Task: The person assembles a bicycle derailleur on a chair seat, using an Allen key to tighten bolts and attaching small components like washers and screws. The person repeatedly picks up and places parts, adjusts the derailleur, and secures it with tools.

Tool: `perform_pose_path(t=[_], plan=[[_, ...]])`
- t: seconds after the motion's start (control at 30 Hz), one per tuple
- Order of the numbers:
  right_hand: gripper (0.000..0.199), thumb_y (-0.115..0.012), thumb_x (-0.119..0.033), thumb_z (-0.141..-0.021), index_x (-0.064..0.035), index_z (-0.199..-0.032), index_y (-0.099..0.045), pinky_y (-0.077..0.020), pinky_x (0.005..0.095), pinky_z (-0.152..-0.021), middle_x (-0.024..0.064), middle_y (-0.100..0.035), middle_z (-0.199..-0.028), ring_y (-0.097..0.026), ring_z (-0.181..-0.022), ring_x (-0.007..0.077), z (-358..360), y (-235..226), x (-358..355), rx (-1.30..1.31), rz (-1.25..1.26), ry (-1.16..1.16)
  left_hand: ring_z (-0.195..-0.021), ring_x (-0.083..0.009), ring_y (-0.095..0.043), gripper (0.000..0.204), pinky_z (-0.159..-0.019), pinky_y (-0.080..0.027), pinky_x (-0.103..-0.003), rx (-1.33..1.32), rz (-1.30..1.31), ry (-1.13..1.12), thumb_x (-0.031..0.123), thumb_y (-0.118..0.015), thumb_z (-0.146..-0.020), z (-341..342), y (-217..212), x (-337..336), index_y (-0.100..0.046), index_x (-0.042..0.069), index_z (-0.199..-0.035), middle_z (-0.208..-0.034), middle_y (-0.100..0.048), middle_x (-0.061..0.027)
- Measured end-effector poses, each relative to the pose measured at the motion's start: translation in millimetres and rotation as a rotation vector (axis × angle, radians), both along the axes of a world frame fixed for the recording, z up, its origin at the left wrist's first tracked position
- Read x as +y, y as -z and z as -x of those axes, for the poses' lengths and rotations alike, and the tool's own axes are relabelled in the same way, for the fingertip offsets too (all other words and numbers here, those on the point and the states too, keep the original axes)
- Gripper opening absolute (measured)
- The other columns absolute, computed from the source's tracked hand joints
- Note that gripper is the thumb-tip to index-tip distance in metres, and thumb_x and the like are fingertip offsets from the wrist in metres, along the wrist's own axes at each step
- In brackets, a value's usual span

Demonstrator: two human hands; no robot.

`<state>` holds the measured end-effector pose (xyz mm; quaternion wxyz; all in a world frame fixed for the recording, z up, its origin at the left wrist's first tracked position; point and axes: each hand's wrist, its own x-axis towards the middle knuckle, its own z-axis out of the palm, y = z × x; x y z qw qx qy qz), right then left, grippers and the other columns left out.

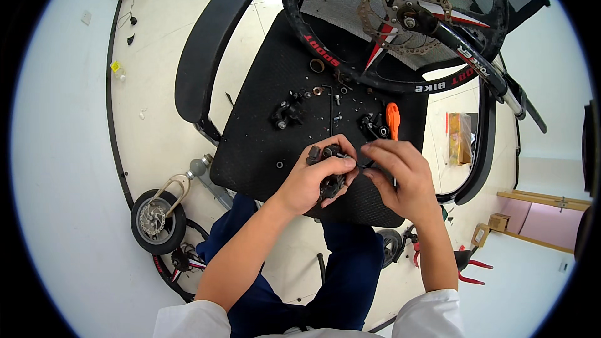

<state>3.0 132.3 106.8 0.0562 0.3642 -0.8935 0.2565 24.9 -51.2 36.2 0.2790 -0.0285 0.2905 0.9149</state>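
Note:
My left hand [313, 181] is wrapped round a black metal part [332, 184] that looks like a bicycle disc brake caliper. Close by on its right, my right hand [404, 178] has thumb and fingers bent around a thin dark rod [367, 164], whose end meets the part at my left thumb. The fingers hide most of both. Beyond my hands on the black chair seat [263, 150] lie a similar black caliper [288, 111], another black part [373, 126], an L-shaped hex key [331, 109] and an orange-handled tool [392, 119].
Small bolts [338, 100], a copper-coloured ring [317, 65] and a small washer [280, 164] are scattered on the seat. A bicycle wheel [319, 56] with a brake disc [400, 12] leans against the backrest. Armrests flank the seat; a small wheel [158, 222] stands at left.

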Motion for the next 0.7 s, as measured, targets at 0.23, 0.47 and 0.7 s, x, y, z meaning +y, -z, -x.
perform_pose_path(t=[0.23, 0.47, 0.7], plan=[[0.012, -0.069, 0.000, -0.084, 0.0018, -0.096, -0.066, -0.0511, 0.0294, -0.054, 0.0124, -0.067, -0.076, -0.066, -0.062, 0.0247, -20.9, 13.1, -17.3, -0.236, 0.205, 0.179, -0.048, -0.0070, -0.047, 0.011, -0.039, -0.035, -0.020, 0.173, 0.182, -0.036, 0.012, -0.058, -0.090, -1.4, 5.8, -9.1, -0.054, 0.003, -0.094, -0.068, -0.055, -0.0046], [0.013, -0.058, -0.001, -0.094, 0.0077, -0.097, -0.066, -0.0548, 0.0257, -0.060, 0.0122, -0.071, -0.079, -0.071, -0.070, 0.0161, -32.6, 25.1, -21.4, -0.623, 0.445, 0.360, -0.058, -0.0059, -0.050, 0.008, -0.051, -0.040, -0.023, 0.270, 0.343, -0.141, 0.008, -0.058, -0.090, -5.4, -1.0, -4.9, -0.054, 0.003, -0.095, -0.073, -0.056, -0.0017], [0.026, -0.050, -0.012, -0.101, 0.0112, -0.102, -0.063, -0.0607, 0.0305, -0.068, 0.0171, -0.070, -0.086, -0.072, -0.074, 0.0243, -28.7, 12.1, -22.3, -1.321, 0.788, 0.558, -0.063, -0.0085, -0.055, 0.007, -0.059, -0.044, -0.025, 0.535, 0.659, -0.219, 0.007, -0.057, -0.089, -7.5, 9.5, -2.3, -0.054, 0.002, -0.093, -0.069, -0.058, -0.0046]])
